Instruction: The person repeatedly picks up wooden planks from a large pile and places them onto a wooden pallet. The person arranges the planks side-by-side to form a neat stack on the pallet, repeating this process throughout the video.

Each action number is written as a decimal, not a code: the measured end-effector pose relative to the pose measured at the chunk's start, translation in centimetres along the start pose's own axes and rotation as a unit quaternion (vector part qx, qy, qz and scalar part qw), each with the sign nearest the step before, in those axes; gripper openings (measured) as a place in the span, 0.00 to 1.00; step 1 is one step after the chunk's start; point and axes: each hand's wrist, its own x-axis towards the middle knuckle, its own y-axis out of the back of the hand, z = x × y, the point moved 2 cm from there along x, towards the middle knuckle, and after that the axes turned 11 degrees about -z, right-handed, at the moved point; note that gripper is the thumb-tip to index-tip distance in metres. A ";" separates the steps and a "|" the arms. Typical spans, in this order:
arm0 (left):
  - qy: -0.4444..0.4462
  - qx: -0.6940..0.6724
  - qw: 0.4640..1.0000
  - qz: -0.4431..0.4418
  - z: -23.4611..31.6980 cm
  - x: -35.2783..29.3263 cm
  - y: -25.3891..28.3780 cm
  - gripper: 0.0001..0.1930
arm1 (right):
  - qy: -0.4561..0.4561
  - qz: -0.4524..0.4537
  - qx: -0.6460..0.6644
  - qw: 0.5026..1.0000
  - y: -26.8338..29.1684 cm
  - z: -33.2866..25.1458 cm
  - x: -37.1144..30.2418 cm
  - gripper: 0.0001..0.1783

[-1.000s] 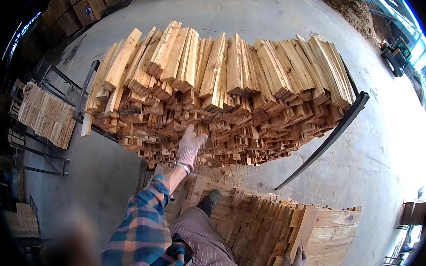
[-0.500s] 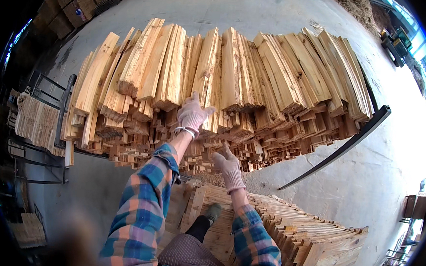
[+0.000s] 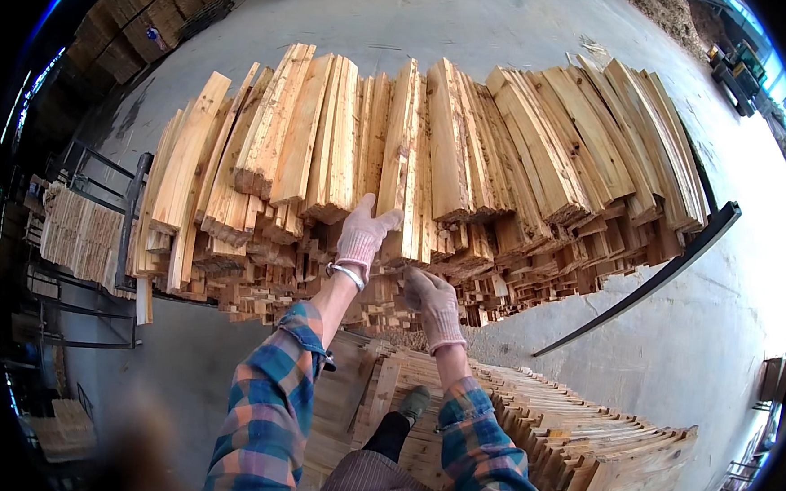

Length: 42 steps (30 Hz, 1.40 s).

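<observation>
So it's a single head-worn fisheye, the left one of a side-by-side pair, aimed forward and pretty steeply down. The plaid sleeves (image 3: 261, 408) poke in from the bottom, and you're looking right down on a shoe (image 3: 414, 403). The plank stack (image 3: 452, 159) fills mid-frame, within arm's reach; the wheeled vehicle (image 3: 741, 78) up right is way farther off. Straight edges bow near the rim.

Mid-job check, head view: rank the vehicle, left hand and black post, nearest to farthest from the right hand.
From the right hand:
1. Left hand: just to its left, by the planks.
2. Black post: to its right.
3. Vehicle: far background, upper right.
</observation>
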 end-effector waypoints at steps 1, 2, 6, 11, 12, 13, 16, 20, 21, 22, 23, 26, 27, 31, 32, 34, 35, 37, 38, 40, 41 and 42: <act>0.027 0.042 0.999 -0.002 1.3 -0.6 -1.1 0.43 | -0.049 0.046 0.056 0.996 1.7 0.3 -0.2 0.19; 0.058 0.084 0.995 0.003 2.6 -1.7 -1.6 0.44 | -0.022 0.024 0.105 0.994 1.8 0.1 0.0 0.18; 0.167 0.243 0.955 -0.028 7.9 -2.9 -4.9 0.49 | 0.097 -0.007 0.032 0.995 1.6 -0.5 1.9 0.15; 0.148 0.218 0.964 0.014 8.8 -3.4 -2.1 0.51 | 0.101 -0.078 0.037 0.991 -2.3 -2.1 1.2 0.16; 0.090 0.169 0.981 0.026 8.0 -3.1 -1.7 0.52 | 0.130 -0.088 -0.030 0.987 -2.9 -3.4 0.4 0.19; 0.098 0.179 0.979 -0.007 10.7 -2.9 -1.9 0.53 | 0.170 -0.035 -0.170 0.970 -1.8 -3.9 0.3 0.22; 0.051 -0.103 0.993 -0.003 4.8 -6.6 0.8 0.50 | 0.100 -0.011 -0.450 0.887 -4.7 -5.8 -4.9 0.34; 0.071 -0.574 0.806 -0.126 2.6 -20.4 -2.1 0.38 | 0.184 -0.105 -0.342 0.915 1.1 -1.7 -9.9 0.42; 0.104 -0.538 0.829 -0.111 -5.4 -21.7 -2.5 0.41 | 0.103 -0.039 -0.194 0.975 2.3 -0.5 -9.6 0.46; 0.157 -0.491 0.853 -0.081 -5.8 -24.1 -4.5 0.43 | 0.158 0.034 -0.198 0.967 3.6 -2.0 -9.0 0.46; 0.124 -0.506 0.849 -0.090 -5.0 -25.3 -7.0 0.43 | 0.100 -0.036 -0.087 0.991 4.9 -0.5 -7.5 0.45; 0.144 -0.488 0.853 -0.113 -4.8 -29.7 -9.7 0.40 | -0.029 -0.158 0.007 0.987 5.3 0.9 -6.9 0.42; 0.180 -0.448 0.865 -0.138 -4.8 -31.2 -9.0 0.38 | -0.035 -0.165 0.018 0.985 5.4 1.5 -8.5 0.44; 0.168 -0.332 0.905 -0.207 -9.1 -33.3 -4.9 0.34 | -0.015 -0.155 0.001 0.988 5.7 5.5 -18.7 0.50; 0.153 -0.348 0.900 -0.211 -9.0 -32.2 -4.6 0.34 | -0.027 -0.147 0.021 0.989 5.1 5.2 -22.0 0.52; 0.142 -0.396 0.885 -0.197 -10.1 -29.3 -5.2 0.39 | -0.034 -0.085 -0.101 0.991 3.8 6.2 -26.3 0.56; 0.135 -0.377 0.895 -0.199 -13.3 -29.5 -5.5 0.43 | -0.057 -0.030 -0.237 0.969 3.7 7.4 -27.6 0.58; 0.202 -0.467 0.817 -0.269 -10.7 -32.2 -7.0 0.40 | -0.037 -0.062 -0.198 0.978 3.9 7.3 -31.1 0.63; 0.215 -0.448 0.818 -0.292 -10.0 -33.2 -8.1 0.39 | -0.012 -0.023 -0.220 0.975 4.2 8.1 -33.5 0.64; 0.162 -0.387 0.852 -0.314 -7.8 -35.8 -9.8 0.36 | 0.009 -0.005 -0.273 0.962 4.4 7.0 -38.7 0.66; 0.107 -0.353 0.876 -0.312 -5.9 -37.4 -10.5 0.34 | 0.026 0.022 -0.294 0.955 4.3 5.3 -42.4 0.65; 0.046 -0.299 0.892 -0.336 -4.0 -38.9 -12.3 0.32 | 0.043 0.069 -0.301 0.950 4.6 4.1 -47.1 0.64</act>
